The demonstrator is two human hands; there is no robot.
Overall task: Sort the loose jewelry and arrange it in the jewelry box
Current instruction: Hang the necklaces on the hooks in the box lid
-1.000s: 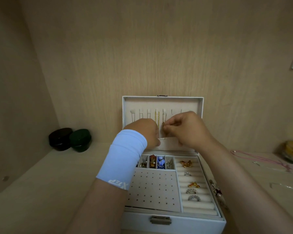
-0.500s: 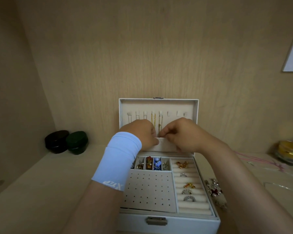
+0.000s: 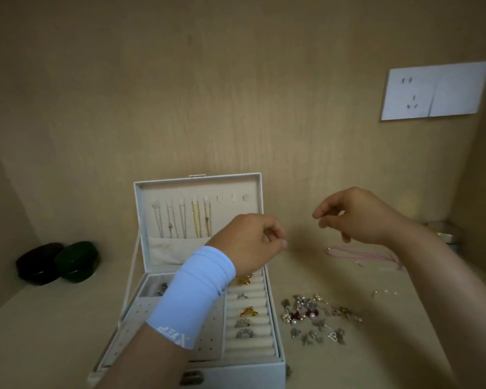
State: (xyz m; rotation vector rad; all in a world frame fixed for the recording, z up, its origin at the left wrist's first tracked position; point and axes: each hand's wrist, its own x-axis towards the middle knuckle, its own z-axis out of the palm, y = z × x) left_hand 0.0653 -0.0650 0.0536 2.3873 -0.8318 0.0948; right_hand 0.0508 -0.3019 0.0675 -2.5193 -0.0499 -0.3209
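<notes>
Fingers off the lid pocket now, left hand curled, hold unclear, right hand loosely curled and empty

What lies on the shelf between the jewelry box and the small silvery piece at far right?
In the head view, the pile of loose jewelry lies there, with bare shelf between it and the jewelry box and the silvery piece.

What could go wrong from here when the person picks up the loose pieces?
1. The loose jewelry lies heaped beside the jewelry box; lifting one piece may drag others along.
2. The blue sleeve hangs over the rings; it might snag one.
3. The pink cord lies looped and may tangle.
</notes>
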